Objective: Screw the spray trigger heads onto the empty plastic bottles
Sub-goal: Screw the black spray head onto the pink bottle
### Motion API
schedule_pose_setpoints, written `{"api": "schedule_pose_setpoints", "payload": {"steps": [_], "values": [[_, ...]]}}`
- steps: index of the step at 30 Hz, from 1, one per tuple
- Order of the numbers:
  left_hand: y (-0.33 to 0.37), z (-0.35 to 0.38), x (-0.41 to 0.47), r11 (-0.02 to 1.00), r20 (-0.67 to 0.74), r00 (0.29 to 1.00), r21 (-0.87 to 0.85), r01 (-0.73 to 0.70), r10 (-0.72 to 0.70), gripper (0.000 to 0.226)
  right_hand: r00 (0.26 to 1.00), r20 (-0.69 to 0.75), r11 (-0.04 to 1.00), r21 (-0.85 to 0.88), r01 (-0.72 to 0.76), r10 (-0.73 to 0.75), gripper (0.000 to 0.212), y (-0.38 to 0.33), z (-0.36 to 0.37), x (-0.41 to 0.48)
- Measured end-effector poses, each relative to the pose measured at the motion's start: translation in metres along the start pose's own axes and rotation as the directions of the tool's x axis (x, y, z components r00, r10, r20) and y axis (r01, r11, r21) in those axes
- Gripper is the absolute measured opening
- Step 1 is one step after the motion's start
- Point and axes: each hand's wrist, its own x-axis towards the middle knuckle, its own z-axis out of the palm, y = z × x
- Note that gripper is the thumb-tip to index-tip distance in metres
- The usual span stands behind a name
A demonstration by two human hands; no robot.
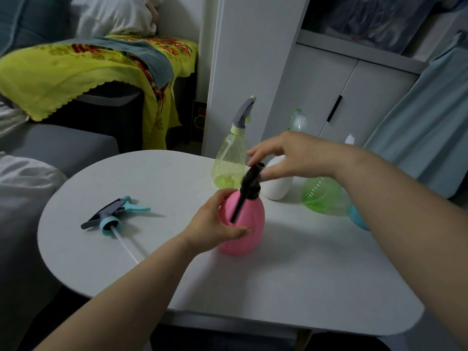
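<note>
Mid-screw on the pink bottle [243,224] at the near middle of the bench [278,274]: left hand [215,224] wrapped in a firm grip round its body, right hand [283,155] with fingertips pinching the black trigger head [250,181] seated on the neck, blurred as if turning. Next, probably more twists until snug, then over to the loose blue trigger head [114,214] lying to the left. Farther back, yellow-green bottle [230,163] already capped and looking empty, white bottle [277,183], green bottle [324,196] and a blue one [358,219] partly hidden, contents unclear.
</note>
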Motion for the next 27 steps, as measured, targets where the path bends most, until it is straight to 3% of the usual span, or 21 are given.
{"api": "schedule_pose_setpoints", "payload": {"steps": [2,7,10,12,14,18,21,27], "values": [[0.0,0.0,0.0,1.0,0.009,1.0,0.004,-0.005,0.005,0.071,0.994,-0.106,0.999,0.008,-0.034,0.035,0.006,-0.002,0.003,0.004],[-0.002,0.0,0.0,1.0,0.0,1.0,-0.008,-0.014,0.014,0.068,0.971,-0.219,0.995,-0.01,-0.095,0.09,0.029,0.0,0.019,0.01],[-0.002,0.001,0.001,1.0,0.012,1.0,0.004,-0.014,0.014,0.068,0.952,-0.306,1.0,0.018,-0.011,0.016,0.013,0.002,0.015,0.007],[-0.003,0.001,0.002,1.0,0.016,1.0,0.012,-0.013,0.013,0.068,0.974,-0.221,0.998,-0.052,0.044,-0.054,0.05,0.003,0.009,0.003],[-0.004,0.001,0.002,1.0,0.01,1.0,0.013,-0.014,0.014,0.069,0.99,-0.106,0.981,-0.181,0.074,-0.094,0.066,0.002,0.007,0.0],[-0.004,0.001,0.002,1.0,0.004,1.0,0.006,-0.013,0.013,0.068,0.989,-0.045,0.919,-0.378,0.116,-0.143,0.051,-0.004,0.01,0.0],[-0.004,0.0,0.002,1.0,0.008,1.0,0.008,-0.018,0.017,0.068,0.99,-0.035,0.903,-0.415,0.11,-0.137,0.04,-0.005,0.008,0.003],[-0.004,0.0,0.002,1.0,0.024,1.0,0.005,-0.01,0.01,0.069,0.984,-0.012,0.79,-0.598,0.137,-0.18,0.037,-0.005,0.004,0.007]]}}
